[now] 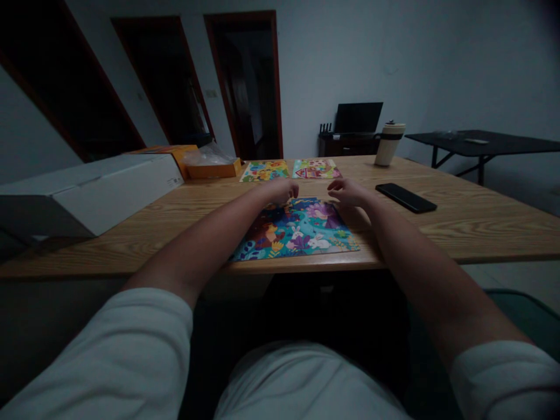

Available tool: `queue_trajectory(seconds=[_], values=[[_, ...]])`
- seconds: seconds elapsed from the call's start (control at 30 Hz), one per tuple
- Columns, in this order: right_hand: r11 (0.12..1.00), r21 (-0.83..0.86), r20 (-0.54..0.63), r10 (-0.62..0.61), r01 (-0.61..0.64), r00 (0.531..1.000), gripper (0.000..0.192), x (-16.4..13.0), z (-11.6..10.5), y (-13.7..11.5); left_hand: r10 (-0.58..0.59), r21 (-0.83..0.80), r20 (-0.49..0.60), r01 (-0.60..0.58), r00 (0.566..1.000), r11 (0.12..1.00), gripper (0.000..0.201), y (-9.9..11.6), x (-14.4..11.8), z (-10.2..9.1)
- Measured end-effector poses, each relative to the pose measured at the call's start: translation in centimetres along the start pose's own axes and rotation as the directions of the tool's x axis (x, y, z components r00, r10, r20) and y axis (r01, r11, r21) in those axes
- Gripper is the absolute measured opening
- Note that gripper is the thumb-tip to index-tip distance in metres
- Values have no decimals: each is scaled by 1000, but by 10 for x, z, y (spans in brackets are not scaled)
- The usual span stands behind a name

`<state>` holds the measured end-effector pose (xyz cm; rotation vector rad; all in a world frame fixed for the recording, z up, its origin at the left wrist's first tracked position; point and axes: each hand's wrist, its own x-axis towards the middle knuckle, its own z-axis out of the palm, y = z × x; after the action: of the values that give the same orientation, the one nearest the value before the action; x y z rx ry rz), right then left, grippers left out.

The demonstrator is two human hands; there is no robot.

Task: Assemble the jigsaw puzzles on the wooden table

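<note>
A colourful jigsaw puzzle board (301, 233) with rabbits and flowers lies flat near the front edge of the wooden table (472, 227). My left hand (280, 189) rests on its far left edge, fingers curled. At the board's far right edge sits my right hand (345, 191), fingers bent toward the left hand. Whether either hand pinches a puzzle piece is hidden by the fingers and dim light. Two more puzzle boards, a yellow one (265, 170) and a pink one (315, 168), lie farther back.
A black phone (405, 197) lies right of my right hand. A beige tumbler (389, 143) stands at the back. A long white box (91, 189) and an orange box (205, 164) with a plastic bag occupy the left. A dark table (485, 143) stands behind.
</note>
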<state>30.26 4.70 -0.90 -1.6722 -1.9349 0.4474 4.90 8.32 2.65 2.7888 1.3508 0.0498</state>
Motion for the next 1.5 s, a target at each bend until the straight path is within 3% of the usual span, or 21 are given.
queue_trajectory(seconds=[0.1,0.2,0.3,0.4,0.5,0.77,0.87,1.0,1.1,1.2,1.3,1.4,1.5], values=[[1000,7,-1,-9,9,1000,19,1,0,2,48,-5,31,-48,998,999,46,4,3,4],[1000,4,3,-29,29,1000,16,3,0,4,107,-64,-39,-109,994,992,44,-3,2,7],[1000,-4,-2,-24,24,1000,15,5,1,4,31,-102,-126,-44,992,994,48,-16,-5,10],[999,-21,-11,-25,24,1000,15,6,1,4,-85,-154,-26,80,996,985,51,-27,-15,12],[999,-26,1,-29,29,1000,15,5,0,3,-100,-186,26,103,995,977,39,-31,-22,16],[1000,-12,10,-8,8,1000,15,3,1,4,-125,-356,-119,76,985,931,33,-31,-22,28],[1000,8,9,3,-3,1000,14,2,1,2,-139,-288,-200,77,970,954,25,-30,-25,23],[976,217,32,-4,-3,999,17,-1,1,-7,-130,-118,-350,94,928,989,27,-10,-30,7],[895,444,133,-39,-25,990,28,-7,-1,-18,-73,-52,-380,58,922,997,28,19,-32,-3],[816,570,242,-56,-95,969,37,-15,-5,-29,5,-16,-419,-13,908,1000,33,47,-33,-7],[778,619,270,-87,-103,959,30,-21,-10,-36,95,-10,-420,-110,903,994,34,60,-36,-12],[754,656,143,-75,-38,987,17,-21,-13,-33,117,-73,-441,-165,890,984,39,43,-45,-24],[773,633,10,32,-31,999,23,-17,-16,-28,-40,-164,-474,-44,879,986,41,-9,-60,-35]])
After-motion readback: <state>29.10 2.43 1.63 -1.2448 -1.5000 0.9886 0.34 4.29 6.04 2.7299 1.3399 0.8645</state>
